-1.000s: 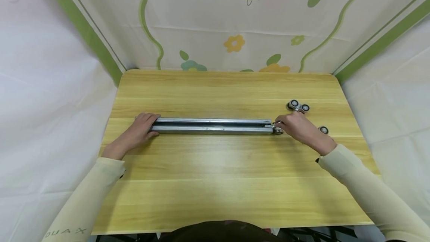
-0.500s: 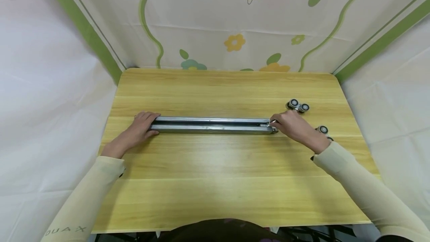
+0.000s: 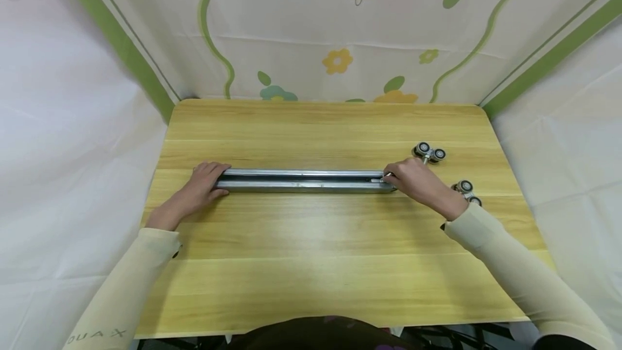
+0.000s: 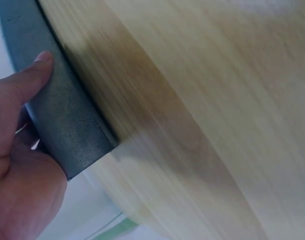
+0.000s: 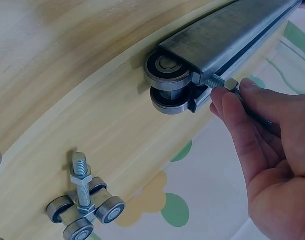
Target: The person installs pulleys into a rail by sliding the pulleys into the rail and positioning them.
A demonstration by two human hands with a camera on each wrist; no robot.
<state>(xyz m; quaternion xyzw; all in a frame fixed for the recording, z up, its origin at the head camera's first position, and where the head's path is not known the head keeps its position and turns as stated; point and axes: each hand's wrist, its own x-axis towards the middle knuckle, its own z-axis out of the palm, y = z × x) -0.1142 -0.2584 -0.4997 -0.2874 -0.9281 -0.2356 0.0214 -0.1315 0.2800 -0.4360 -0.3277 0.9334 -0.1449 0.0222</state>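
Note:
A long metal channel rail (image 3: pixel 301 185) lies across the table, its slot facing up. Its left end is gripped by my left hand (image 3: pixel 201 182), with the thumb along the near side in the left wrist view. At the other end my right hand (image 3: pixel 415 180) pinches the threaded bolt of a roller trolley (image 5: pixel 167 80). Part of that trolley is inside the rail, while one pair of its wheels sticks out past the end. The bolt (image 5: pixel 215 81) rises through the slot, with a nut close to my fingertips.
A second roller trolley (image 3: pixel 428 152) stands behind my right hand, bolt and nut showing in the right wrist view. Another trolley (image 3: pixel 467 192) sits near my right wrist. The wooden table (image 3: pixel 311 274) backs onto a printed cloth (image 3: pixel 291 26).
My right hand has moved left, sliding the trolley further into the rail's right end. The trolley by my right wrist is more exposed. My left hand keeps its grip on the rail.

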